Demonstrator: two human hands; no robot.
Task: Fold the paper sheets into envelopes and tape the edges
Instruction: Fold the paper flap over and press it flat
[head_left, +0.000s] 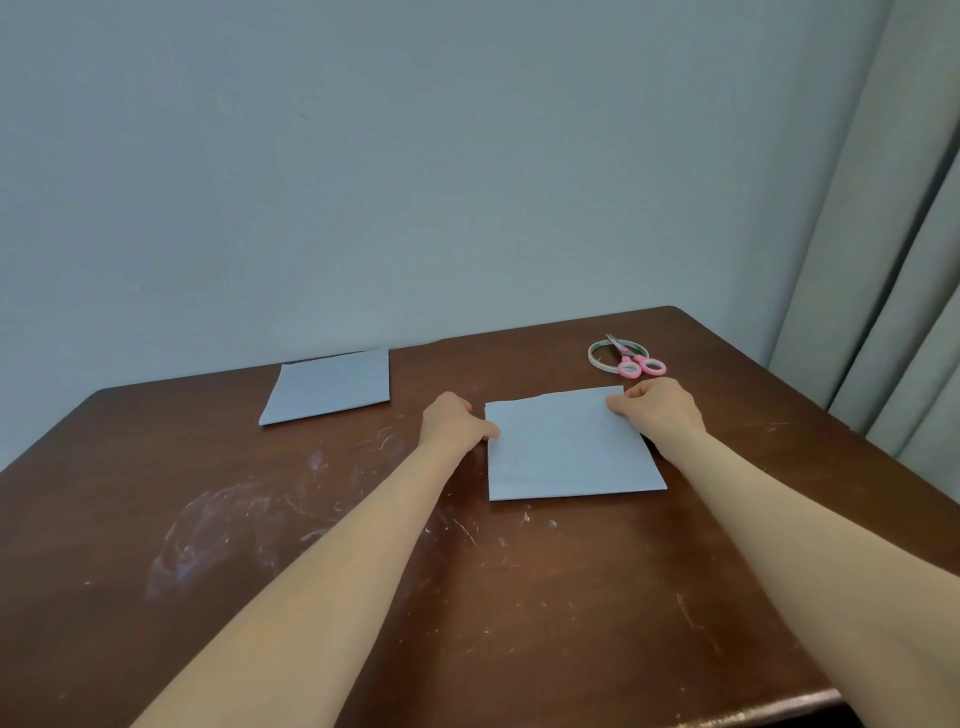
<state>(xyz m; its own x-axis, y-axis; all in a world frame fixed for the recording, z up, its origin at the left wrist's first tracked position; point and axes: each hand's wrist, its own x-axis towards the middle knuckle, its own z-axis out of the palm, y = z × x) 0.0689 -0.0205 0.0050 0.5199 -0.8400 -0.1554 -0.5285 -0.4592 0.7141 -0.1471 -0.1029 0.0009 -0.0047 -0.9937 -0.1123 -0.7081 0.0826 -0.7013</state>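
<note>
Pale blue folded paper sheet (571, 447) flat on scratched brown table (311, 545), right of centre. Left hand (453, 422) pinches left edge, right hand (658, 405) pinches far right corner. Grey-blue wall (415, 156) behind.

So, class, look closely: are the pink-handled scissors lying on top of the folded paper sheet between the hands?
No, the pink-handled scissors rest across the clear tape roll on the brown wooden table, beyond the folded paper sheet.

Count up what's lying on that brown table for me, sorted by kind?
Folded paper sheets: 2, one near the wall, one under both hands
Tape rolls: 1
Scissors: 1, pink-handled, resting across the tape roll
Total: 4
</note>
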